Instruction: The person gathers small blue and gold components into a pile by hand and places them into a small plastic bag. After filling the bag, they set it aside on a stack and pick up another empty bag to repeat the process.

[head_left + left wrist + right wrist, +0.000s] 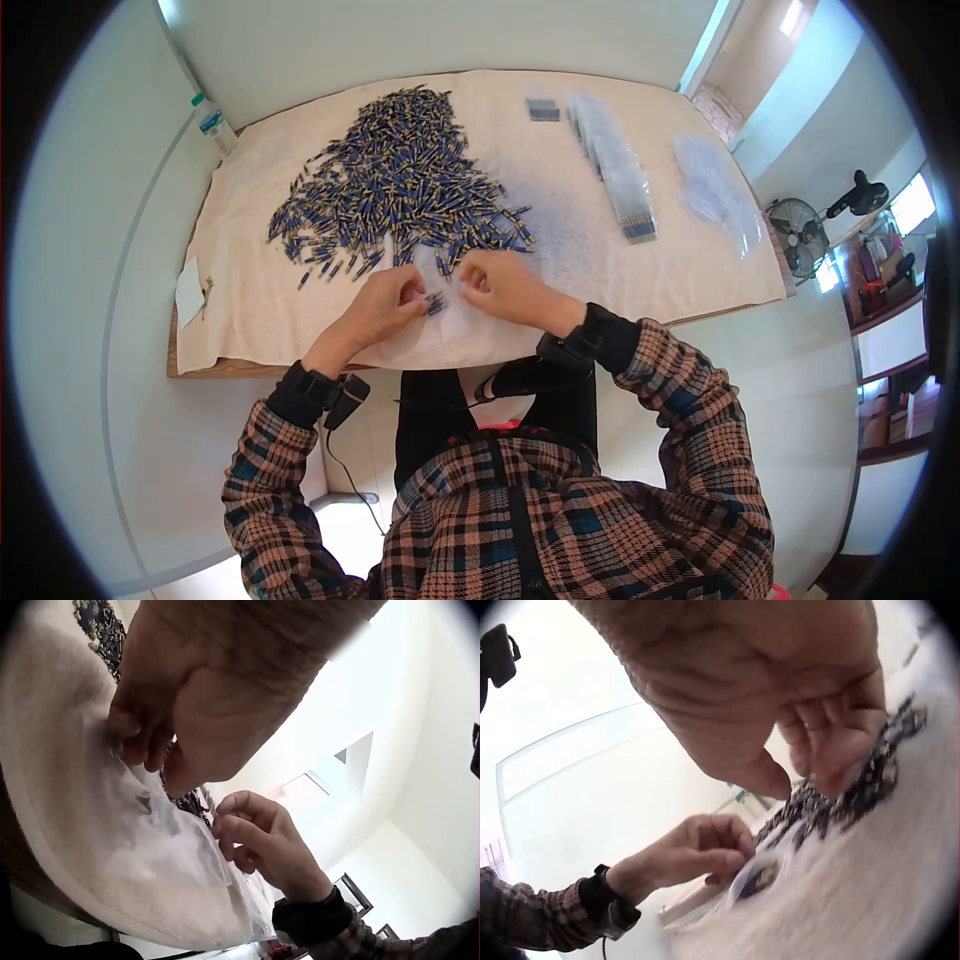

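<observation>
My left hand (383, 305) pinches the edge of a clear plastic bag (455, 322) near the table's front edge. A few short dark pieces (435, 303) show in the bag by the fingertips. In the right wrist view, the bag's mouth (781, 864) bulges in a loop beside the left fingers. Just to the right of the bag is my right hand (503, 284), its fingers loosely bent, with a gap between thumb and fingers and nothing seen between them. Beyond both hands spreads a big heap of short blue sticks with gold-coloured ends (395, 185).
A row of overlapping filled bags (612, 165) lies at the right, with one filled bag (543, 109) behind it. Loose clear bags (712, 185) lie farther right. A green-capped bottle (213, 125) stands at the left. Pale cloth (240, 310) covers the table.
</observation>
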`<state>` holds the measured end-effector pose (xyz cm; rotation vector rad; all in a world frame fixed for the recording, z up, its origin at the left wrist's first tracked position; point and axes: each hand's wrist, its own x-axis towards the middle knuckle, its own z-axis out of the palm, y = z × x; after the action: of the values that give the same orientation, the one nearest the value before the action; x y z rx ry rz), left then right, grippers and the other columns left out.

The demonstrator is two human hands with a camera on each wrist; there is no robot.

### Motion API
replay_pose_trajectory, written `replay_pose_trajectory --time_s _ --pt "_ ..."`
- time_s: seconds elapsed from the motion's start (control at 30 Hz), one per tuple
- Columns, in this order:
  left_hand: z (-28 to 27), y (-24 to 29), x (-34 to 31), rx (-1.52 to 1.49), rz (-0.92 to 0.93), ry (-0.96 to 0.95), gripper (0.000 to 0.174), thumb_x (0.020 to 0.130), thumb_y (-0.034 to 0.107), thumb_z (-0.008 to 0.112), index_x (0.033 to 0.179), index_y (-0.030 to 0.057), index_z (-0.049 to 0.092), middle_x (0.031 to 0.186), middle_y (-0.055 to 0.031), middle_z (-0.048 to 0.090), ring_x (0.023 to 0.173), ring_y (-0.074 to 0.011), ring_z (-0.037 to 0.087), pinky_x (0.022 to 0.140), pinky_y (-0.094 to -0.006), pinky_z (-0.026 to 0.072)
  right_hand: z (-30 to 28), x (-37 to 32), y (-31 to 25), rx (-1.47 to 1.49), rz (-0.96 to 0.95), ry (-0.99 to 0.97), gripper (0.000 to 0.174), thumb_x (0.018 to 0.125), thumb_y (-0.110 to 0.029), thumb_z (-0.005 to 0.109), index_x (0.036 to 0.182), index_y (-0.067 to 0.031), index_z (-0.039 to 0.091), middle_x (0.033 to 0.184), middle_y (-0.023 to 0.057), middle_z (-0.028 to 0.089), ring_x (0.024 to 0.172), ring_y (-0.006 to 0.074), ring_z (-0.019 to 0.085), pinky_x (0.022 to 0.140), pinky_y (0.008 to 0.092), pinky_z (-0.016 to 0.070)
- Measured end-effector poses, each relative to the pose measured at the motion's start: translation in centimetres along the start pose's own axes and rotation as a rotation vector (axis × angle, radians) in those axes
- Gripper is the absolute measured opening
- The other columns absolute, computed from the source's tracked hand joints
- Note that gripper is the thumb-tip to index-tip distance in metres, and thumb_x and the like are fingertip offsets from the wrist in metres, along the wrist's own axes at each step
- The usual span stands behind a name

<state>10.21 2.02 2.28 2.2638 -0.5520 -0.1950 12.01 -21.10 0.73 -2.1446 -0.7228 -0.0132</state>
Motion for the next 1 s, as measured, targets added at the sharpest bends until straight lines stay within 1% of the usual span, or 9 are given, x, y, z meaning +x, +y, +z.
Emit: replay_pose_trajectory --time_s 0.1,0.2,0.23,0.33,0.47,0.57,0.73,0.83,1.0 --pt "0.3 -0.4 1.1 0.032 0.012 0.088 0.016 0.073 0.006 0.068 0.083 -0.0011 0.058 0.067 -0.0085 0.056 0.061 -0.0180 0.053 0.057 -0.0293 0.0435 -3.4 0.1 1.0 -0.131 -0.036 0.117 0.030 0.067 -0.018 0.076 0.084 -0.0008 0.058 0.068 0.0138 0.062 0.065 0.0297 0.062 0.061 0.0378 0.0486" --pt "0.3 -0.8 2.9 0.164 0.098 0.210 0.017 0.072 0.008 0.068 0.083 -0.0016 0.059 0.068 -0.0112 0.059 0.061 -0.0220 0.057 0.058 -0.0318 0.0455 -6.0 1.0 2.2 -0.583 0.058 0.067 0.040 0.062 -0.025 0.079 0.085 0.0005 0.059 0.081 0.0188 0.063 0.080 0.0341 0.061 0.071 0.0419 0.0484" --pt "0.6 -0.5 3.7 0.202 0.073 0.202 0.019 0.070 0.009 0.070 0.084 -0.0017 0.060 0.069 -0.0121 0.060 0.063 -0.0235 0.059 0.059 -0.0327 0.0461 -5.8 1.3 2.2 -0.586 0.055 0.072 0.040 0.062 -0.025 0.079 0.085 0.0005 0.059 0.081 0.0188 0.063 0.080 0.0341 0.061 0.071 0.0419 0.0484" --pt "1.6 0.6 5.6 0.274 0.025 0.189 0.024 0.068 0.011 0.072 0.085 -0.0020 0.062 0.071 -0.0139 0.063 0.066 -0.0265 0.062 0.060 -0.0345 0.0474 -4.3 2.7 1.8 -0.512 0.163 -0.163 0.050 0.058 -0.030 0.081 0.088 0.0028 0.060 0.092 0.0226 0.061 0.092 0.0364 0.058 0.077 0.0445 0.0472" --pt "2.3 0.4 6.4 0.358 0.011 0.156 0.030 0.063 0.013 0.075 0.086 -0.0018 0.062 0.071 -0.0151 0.063 0.067 -0.0281 0.063 0.061 -0.0352 0.0479 -2.0 4.4 0.4 -0.506 0.178 -0.198 0.051 0.056 -0.028 0.081 0.090 0.0038 0.060 0.091 0.0219 0.062 0.092 0.0363 0.059 0.077 0.0444 0.0476" --pt "2.2 -0.1 6.9 0.249 -0.021 0.227 0.032 0.060 0.015 0.076 0.085 -0.0010 0.063 0.071 -0.0136 0.063 0.066 -0.0266 0.062 0.061 -0.0344 0.0479 0.0 6.0 1.8 -0.417 -0.044 0.049 0.047 0.058 -0.022 0.078 0.094 0.0033 0.061 0.090 0.0209 0.063 0.088 0.0380 0.060 0.080 0.0423 0.0481" --pt "1.9 0.5 7.2 0.075 -0.134 0.276 0.031 0.062 0.008 0.074 0.088 -0.0030 0.061 0.073 -0.0135 0.063 0.072 -0.0266 0.064 0.065 -0.0363 0.0499 -0.3 6.8 2.7 -0.164 -0.099 0.090 0.042 0.061 -0.016 0.073 0.097 0.0013 0.062 0.089 0.0194 0.064 0.084 0.0360 0.062 0.079 0.0375 0.0491" --pt "2.6 -0.4 8.9 -0.476 -0.249 0.193 0.031 0.067 -0.001 0.068 0.097 -0.0030 0.060 0.076 -0.0080 0.064 0.073 -0.0197 0.064 0.066 -0.0313 0.0512 -1.5 7.1 2.5 0.011 -0.130 0.163 0.031 0.064 -0.010 0.067 0.094 -0.0018 0.064 0.088 0.0196 0.065 0.080 0.0348 0.063 0.073 0.0371 0.0502" --pt "3.4 1.0 11.2 -0.747 -0.076 0.215 0.033 0.071 -0.007 0.062 0.104 -0.0026 0.058 0.080 -0.0064 0.064 0.076 -0.0180 0.064 0.068 -0.0291 0.0518 -3.8 8.5 6.1 0.272 -0.041 0.114 0.034 0.067 -0.003 0.062 0.101 -0.0008 0.064 0.090 0.0179 0.066 0.078 0.0278 0.065 0.070 0.0344 0.0510"
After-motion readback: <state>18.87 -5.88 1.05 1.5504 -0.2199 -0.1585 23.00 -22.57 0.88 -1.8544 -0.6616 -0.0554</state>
